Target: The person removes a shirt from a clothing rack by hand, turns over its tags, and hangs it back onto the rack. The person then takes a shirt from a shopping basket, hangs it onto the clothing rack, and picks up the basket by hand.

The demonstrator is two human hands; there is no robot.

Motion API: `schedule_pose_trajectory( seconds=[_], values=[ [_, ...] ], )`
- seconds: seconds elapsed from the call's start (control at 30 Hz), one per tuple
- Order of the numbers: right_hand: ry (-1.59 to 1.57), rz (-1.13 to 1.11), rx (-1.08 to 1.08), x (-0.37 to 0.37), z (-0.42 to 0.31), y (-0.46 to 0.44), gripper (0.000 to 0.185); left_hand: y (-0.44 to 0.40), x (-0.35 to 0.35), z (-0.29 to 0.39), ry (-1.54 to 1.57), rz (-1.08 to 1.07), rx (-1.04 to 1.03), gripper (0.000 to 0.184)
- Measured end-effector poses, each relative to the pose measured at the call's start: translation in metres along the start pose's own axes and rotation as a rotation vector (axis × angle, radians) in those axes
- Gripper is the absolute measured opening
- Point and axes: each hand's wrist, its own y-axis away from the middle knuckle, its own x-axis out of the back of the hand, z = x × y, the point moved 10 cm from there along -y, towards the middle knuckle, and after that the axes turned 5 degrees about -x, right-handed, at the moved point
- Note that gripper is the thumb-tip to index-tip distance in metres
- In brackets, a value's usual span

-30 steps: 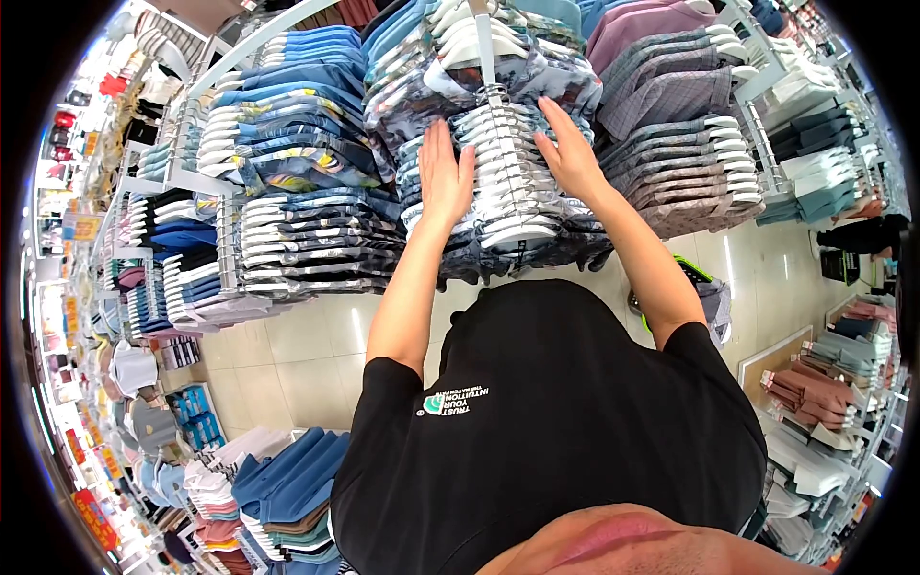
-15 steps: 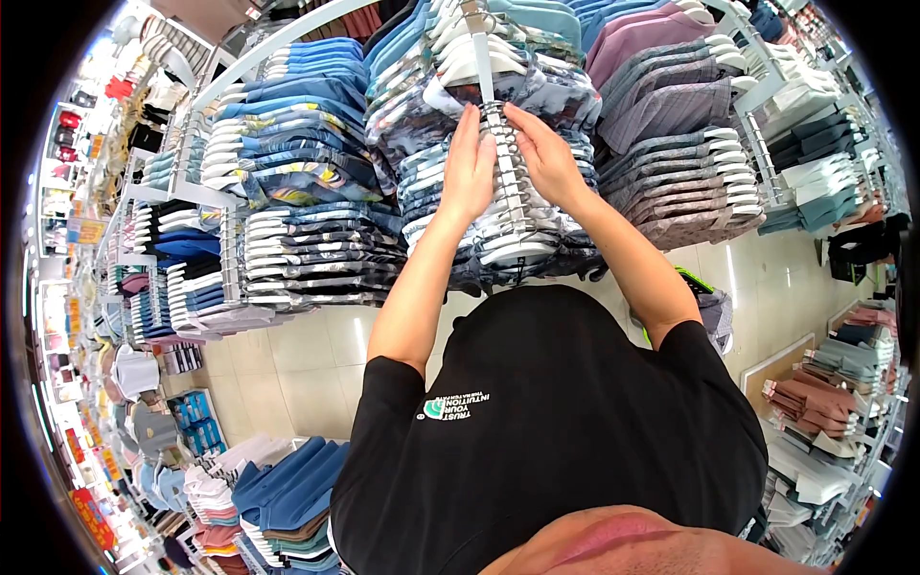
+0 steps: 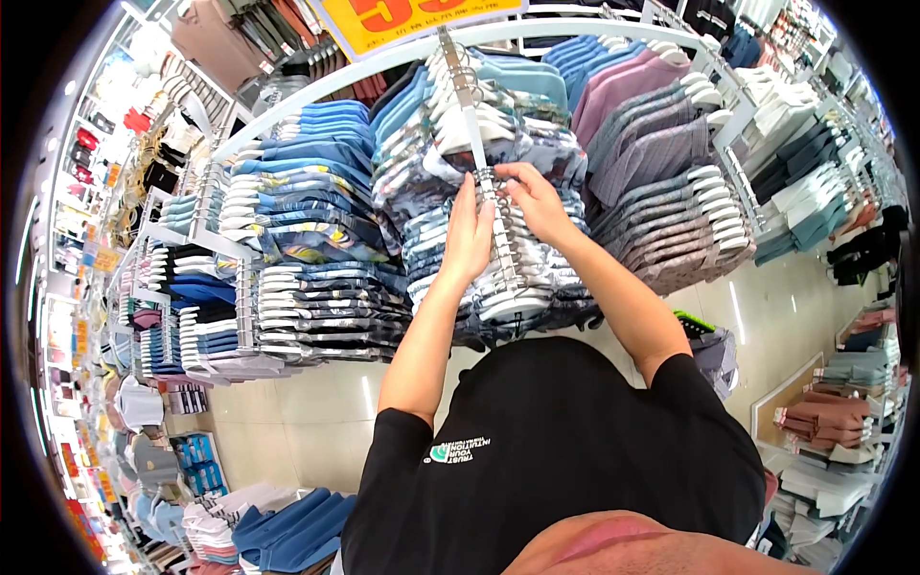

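A sloping metal display arm runs down the middle of the rack, lined with hanger hooks. Patterned short-sleeved shirts in blue, grey and white hang from it on white hangers. My left hand lies along the left side of the hooks, fingers straight and pointing up the arm. On the other side, my right hand rests at the hooks, its fingers slightly bent toward the arm and the thumb apart. Neither hand is closed around a hanger.
Blue shirts hang to the left, and mauve and grey shirts to the right. A curved white rail and a yellow price sign stand behind. A grey item with a green edge is by the floor at right.
The view has tilted up, so the rack sits lower and the yellow sign shows. My right fingers have bent more over the hooks; my left hand stays flat beside them.
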Motion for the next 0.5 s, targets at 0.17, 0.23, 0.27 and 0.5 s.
schedule_pose_trajectory(
  seconds=[0.17,0.23,0.27,0.5],
  values=[
    [-0.067,-0.018,-0.082,-0.003,-0.009,0.003,0.028,0.002,0.000,-0.004,0.002,-0.010,0.035,0.065],
    [-0.043,-0.049,-0.062,-0.004,-0.005,0.004,0.029,0.003,-0.001,-0.003,0.012,-0.009,0.040,0.066],
    [-0.043,-0.061,-0.051,-0.003,-0.001,0.006,0.030,0.004,-0.001,-0.004,0.010,-0.007,0.040,0.066],
    [0.509,0.021,-0.001,0.017,0.014,0.090,0.041,0.072,0.022,-0.034,-0.379,0.060,0.142,0.070]
  ],
)
